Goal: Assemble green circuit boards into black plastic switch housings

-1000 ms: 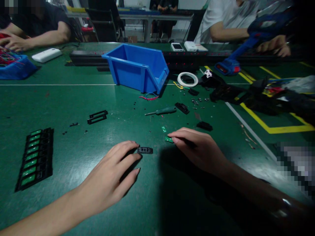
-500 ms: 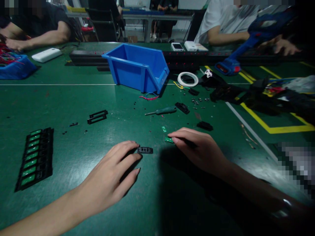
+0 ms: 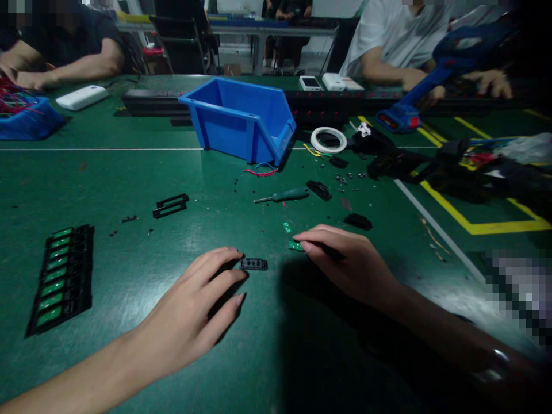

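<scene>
Between two fingers of my left hand (image 3: 198, 299) is the left end of a small black plastic housing (image 3: 254, 264), which lies flat on the table with its hollow side up. The other fingers of that hand reach loosely over the tabletop. My right hand (image 3: 345, 259) pinches a small green circuit board (image 3: 295, 245) by its right side, just above the table and to the right of the housing. Another little green board (image 3: 287, 227) lies right behind it. At the far left rests a black rack (image 3: 80, 276) with a row of green boards in it.
Beyond my hands lie a screwdriver (image 3: 282, 195), black plastic parts (image 3: 319, 190), loose screws (image 3: 344, 179) and a black frame (image 3: 171, 206). Farther back are a blue bin (image 3: 228, 123), a tape roll (image 3: 328, 140) and a blue power drill (image 3: 409, 103). Two people work across the table.
My hands, the housing and the green board show almost no movement. Across the table, the right-hand person's hands have shifted near the drill.
</scene>
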The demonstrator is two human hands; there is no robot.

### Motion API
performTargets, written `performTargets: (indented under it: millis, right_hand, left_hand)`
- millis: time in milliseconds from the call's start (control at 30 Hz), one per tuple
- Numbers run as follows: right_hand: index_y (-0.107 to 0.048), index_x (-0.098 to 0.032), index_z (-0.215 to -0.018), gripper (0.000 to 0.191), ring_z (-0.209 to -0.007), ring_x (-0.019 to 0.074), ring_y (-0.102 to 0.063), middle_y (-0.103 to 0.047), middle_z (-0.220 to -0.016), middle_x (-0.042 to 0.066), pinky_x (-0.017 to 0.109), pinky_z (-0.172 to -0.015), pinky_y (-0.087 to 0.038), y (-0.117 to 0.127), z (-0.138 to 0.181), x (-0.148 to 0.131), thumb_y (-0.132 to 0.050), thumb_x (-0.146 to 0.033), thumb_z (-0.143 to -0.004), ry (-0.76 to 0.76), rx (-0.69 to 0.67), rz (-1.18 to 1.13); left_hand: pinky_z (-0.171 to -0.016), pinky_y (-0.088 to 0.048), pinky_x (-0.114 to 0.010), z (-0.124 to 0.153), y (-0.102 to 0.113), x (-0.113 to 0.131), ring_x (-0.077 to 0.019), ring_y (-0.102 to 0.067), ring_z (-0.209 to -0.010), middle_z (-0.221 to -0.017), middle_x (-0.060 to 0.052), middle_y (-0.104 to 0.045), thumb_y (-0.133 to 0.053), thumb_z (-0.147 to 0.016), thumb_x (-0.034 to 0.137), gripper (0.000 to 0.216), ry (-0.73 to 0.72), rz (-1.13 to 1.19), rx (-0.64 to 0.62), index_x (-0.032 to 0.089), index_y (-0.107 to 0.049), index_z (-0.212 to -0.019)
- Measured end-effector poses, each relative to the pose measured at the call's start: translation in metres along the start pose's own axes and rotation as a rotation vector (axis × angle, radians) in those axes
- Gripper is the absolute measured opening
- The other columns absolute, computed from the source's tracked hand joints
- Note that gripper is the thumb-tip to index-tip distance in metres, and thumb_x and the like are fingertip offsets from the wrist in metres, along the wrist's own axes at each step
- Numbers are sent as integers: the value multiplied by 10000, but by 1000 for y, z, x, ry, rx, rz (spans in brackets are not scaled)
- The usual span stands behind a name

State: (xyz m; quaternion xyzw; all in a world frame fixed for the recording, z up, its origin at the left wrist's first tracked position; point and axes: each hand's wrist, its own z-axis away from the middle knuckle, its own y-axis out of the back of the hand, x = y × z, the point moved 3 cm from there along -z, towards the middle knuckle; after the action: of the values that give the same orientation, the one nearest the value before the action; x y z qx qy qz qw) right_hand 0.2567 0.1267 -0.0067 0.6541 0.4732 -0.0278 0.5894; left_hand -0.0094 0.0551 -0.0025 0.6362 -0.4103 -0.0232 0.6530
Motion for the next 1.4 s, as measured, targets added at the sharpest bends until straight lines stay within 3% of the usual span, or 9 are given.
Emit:
performTargets:
  millis: [1400]
  right_hand:
    - [-683, -227, -1100, 181, -883, 154, -680, -719, -995, 24, 273, -780, -515, -1, -1, 0, -551, -179, -987, -6, -11, -9]
  left_hand:
    - [-1179, -406, -422, -2, 1, 0, -237, -424, -1389, -1442, -93, -498, -541, -985, 193, 346, -43, -36, -3, 209, -580, -1328]
